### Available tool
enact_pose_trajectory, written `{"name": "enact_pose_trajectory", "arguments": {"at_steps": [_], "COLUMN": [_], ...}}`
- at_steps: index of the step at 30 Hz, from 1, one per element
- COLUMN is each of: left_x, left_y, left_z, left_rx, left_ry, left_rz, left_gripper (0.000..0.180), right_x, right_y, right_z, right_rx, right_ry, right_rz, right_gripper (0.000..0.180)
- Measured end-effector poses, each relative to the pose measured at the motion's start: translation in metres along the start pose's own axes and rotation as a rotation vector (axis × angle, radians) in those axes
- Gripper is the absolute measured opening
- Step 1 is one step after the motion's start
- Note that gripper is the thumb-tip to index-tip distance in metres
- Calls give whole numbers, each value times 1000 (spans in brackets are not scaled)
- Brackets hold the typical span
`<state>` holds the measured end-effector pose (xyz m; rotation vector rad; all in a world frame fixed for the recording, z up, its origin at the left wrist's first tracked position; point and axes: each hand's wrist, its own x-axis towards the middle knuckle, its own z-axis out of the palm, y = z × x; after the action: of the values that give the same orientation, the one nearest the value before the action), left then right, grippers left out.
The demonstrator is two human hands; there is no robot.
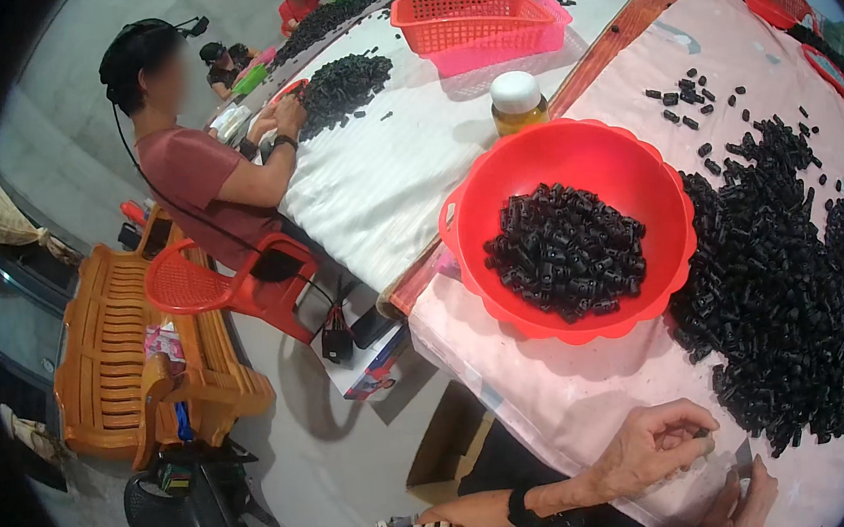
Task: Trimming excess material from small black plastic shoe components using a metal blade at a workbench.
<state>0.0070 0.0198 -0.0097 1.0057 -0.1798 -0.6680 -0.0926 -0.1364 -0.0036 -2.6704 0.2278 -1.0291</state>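
Observation:
My left hand [649, 449], with a black band on its wrist, is closed in a pinch over the pink cloth near the table's front edge. Between its thumb and forefinger shows a small black plastic part [702, 433]. Close by at the lower right is my right hand [739, 507], partly cut off by the picture's edge, with its fingers around a thin grey flat piece [743, 455] whose kind I cannot make out. Beyond both hands lies a large heap of black plastic parts [782, 302]. A red scalloped bowl [573, 150] left of the heap holds many like them.
A jar with a white lid [516, 95] stands behind the bowl. Farther back are a red basket [471, 16] in a pink one [514, 50]. A wooden strip [618, 40] borders the pink cloth. Another person [197, 163] sits at the left by a smaller black heap [346, 84].

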Motion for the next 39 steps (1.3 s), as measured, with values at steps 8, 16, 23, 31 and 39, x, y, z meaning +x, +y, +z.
{"name": "enact_pose_trajectory", "arguments": {"at_steps": [8, 16, 23, 31, 39], "left_x": [-1, 5, 4, 8, 5], "left_y": [-2, -11, -6, -20, -8], "left_z": [-1, -1, -2, 0, 0], "left_rx": [0, 120, 81, 125, 111], "left_ry": [-31, -35, -46, -55, -33], "left_rz": [-16, 83, 106, 227, 99], "left_gripper": [15, 20, 27, 31, 31], "right_x": [-5, -2, -1, -5, -2], "right_y": [4, -2, -6, 0, -1], "right_z": [1, 3, 4, 0, 1], "right_rx": [-45, -36, -11, -19, 30], "right_ry": [-15, 20, 8, 22, 52], "right_rz": [5, 31, 50, -31, -26], "right_gripper": [22, 20, 19, 18, 32]}}
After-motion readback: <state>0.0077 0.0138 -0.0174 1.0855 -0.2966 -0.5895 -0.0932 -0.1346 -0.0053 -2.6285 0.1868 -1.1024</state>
